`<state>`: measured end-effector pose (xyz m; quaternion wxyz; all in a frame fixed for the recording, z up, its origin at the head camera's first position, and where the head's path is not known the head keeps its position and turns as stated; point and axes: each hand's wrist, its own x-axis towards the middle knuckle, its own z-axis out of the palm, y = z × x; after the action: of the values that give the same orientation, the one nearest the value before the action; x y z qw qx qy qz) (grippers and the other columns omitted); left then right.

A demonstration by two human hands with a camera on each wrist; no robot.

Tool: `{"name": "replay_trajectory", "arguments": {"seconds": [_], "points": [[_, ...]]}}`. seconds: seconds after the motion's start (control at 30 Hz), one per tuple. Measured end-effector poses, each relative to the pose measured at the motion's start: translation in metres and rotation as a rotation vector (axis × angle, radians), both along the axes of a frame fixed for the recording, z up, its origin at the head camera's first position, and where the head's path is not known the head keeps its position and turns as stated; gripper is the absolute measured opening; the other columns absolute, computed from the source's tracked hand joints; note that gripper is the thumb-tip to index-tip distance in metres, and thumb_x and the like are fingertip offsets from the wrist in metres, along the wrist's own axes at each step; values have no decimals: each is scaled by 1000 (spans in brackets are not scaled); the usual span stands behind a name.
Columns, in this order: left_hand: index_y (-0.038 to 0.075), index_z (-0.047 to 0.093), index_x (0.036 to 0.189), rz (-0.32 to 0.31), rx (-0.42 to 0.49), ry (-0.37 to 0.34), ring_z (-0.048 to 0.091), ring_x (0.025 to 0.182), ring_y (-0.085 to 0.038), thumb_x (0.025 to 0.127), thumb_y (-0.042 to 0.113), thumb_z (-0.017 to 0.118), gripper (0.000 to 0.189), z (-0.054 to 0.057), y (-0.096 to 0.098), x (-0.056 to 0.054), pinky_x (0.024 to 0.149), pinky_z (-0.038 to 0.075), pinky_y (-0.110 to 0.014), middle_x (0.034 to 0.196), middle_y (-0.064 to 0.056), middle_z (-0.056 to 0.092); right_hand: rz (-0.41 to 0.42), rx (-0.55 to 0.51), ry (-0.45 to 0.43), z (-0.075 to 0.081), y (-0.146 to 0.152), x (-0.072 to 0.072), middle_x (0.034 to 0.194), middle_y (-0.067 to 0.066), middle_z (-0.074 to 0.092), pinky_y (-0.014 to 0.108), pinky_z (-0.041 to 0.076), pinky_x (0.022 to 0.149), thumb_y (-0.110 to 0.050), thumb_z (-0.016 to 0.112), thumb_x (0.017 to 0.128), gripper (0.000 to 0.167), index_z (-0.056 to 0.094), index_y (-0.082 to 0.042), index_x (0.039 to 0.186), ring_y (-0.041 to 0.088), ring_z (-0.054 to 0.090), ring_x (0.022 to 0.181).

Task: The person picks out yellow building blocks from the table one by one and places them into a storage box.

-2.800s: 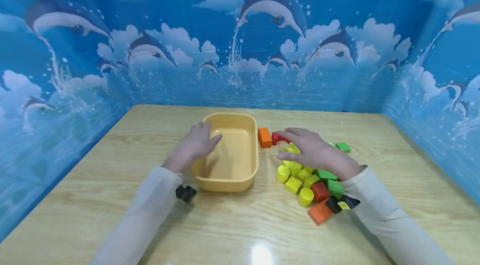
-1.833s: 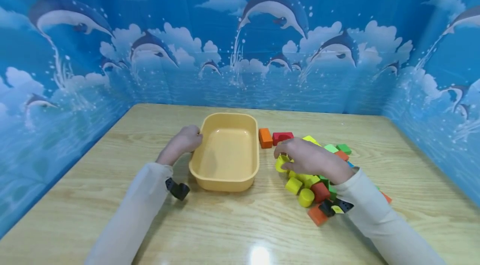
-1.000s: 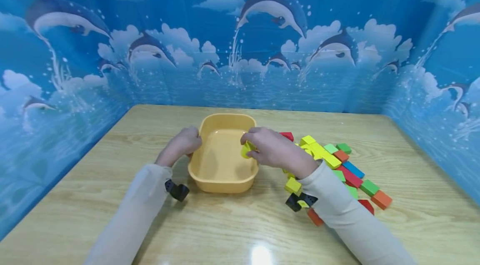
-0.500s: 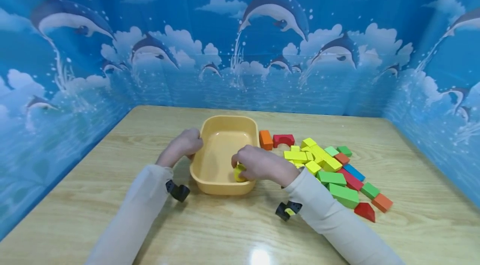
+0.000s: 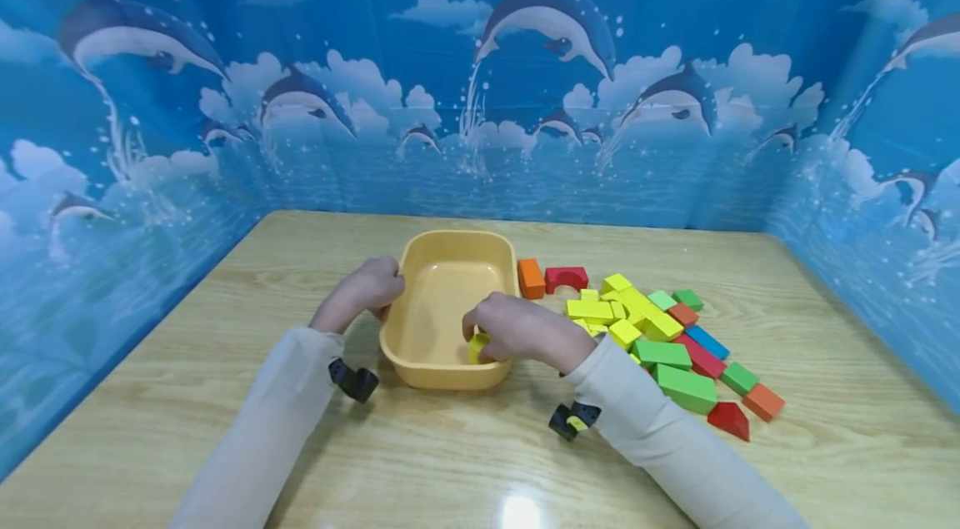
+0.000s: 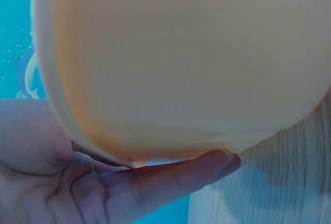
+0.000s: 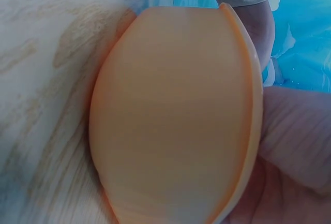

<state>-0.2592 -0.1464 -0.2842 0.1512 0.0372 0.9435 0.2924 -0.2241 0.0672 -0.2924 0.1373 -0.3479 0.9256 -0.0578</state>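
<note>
A pale-orange plastic basin (image 5: pixel 447 375) stands left of the middle of the table. My left hand (image 5: pixel 369 286) grips its left rim; in the left wrist view, fingers of the left hand (image 6: pixel 155 185) lie along the basin's outer wall. Over the near right corner, my right hand (image 5: pixel 517 329) reaches inside the basin and pinches a yellow toy block (image 5: pixel 477 347), mostly hidden by the fingers. The right wrist view shows mainly the basin's outer wall (image 7: pixel 170 115), with part of the right hand (image 7: pixel 295 146) beside the rim.
Right of the basin lie several yellow blocks (image 5: pixel 633 312), green blocks (image 5: pixel 686 388), a blue block (image 5: pixel 707 341) and a red wedge-like block (image 5: pixel 729 421). An orange block (image 5: pixel 531 279) and a red arch block (image 5: pixel 566 278) sit by the basin's right rim. A dolphin-print curtain (image 5: pixel 480 154) surrounds the table.
My right hand took hold of yellow at the pile, moved left over the basin's rim and went down into the near right corner. My left hand came to grip the left rim.
</note>
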Motion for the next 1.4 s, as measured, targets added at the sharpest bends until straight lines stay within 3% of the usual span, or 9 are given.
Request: {"name": "replay_trajectory", "arguments": {"seconds": [0.27,0.6,0.8,0.93,1.1,1.4], "points": [[-7,53,102,22,6,-19,59,70,-23,99,8,35,23,1,-1,0,63,53,-32,85,-16,57,16,-19,13,2,3,0,95,0,63,28,49,77,-18,77,83,29,68,-13,110,15,55,85],[0,49,83,1,4,25,55,62,-19,95,7,36,19,0,-3,2,65,53,-36,73,-11,52,85,-131,20,17,21,1,95,3,64,28,49,71,-18,76,84,33,65,-9,114,16,56,82],[-1,49,85,6,-2,14,59,65,-21,97,8,36,19,2,-3,2,66,54,-37,77,-12,54,13,-171,50,36,37,8,99,3,65,28,50,73,-16,77,83,36,65,-10,116,19,59,89],[-2,51,88,10,2,4,60,67,-22,97,8,36,20,2,-3,2,66,54,-36,80,-14,56,1,-196,85,43,51,3,96,3,65,29,51,72,-13,76,84,32,66,-10,114,16,59,85],[-5,52,95,15,17,-9,62,72,-24,98,9,36,21,1,-3,1,65,54,-34,86,-16,58,-23,-202,32,43,67,-9,100,2,66,29,52,74,-11,75,84,29,67,-9,113,15,60,86],[-2,51,89,1,16,12,60,68,-22,97,9,36,20,0,-4,3,68,54,-38,79,-13,55,-150,-59,-22,36,84,-29,100,2,65,32,52,78,-9,74,84,25,68,-7,109,18,59,89]]}}
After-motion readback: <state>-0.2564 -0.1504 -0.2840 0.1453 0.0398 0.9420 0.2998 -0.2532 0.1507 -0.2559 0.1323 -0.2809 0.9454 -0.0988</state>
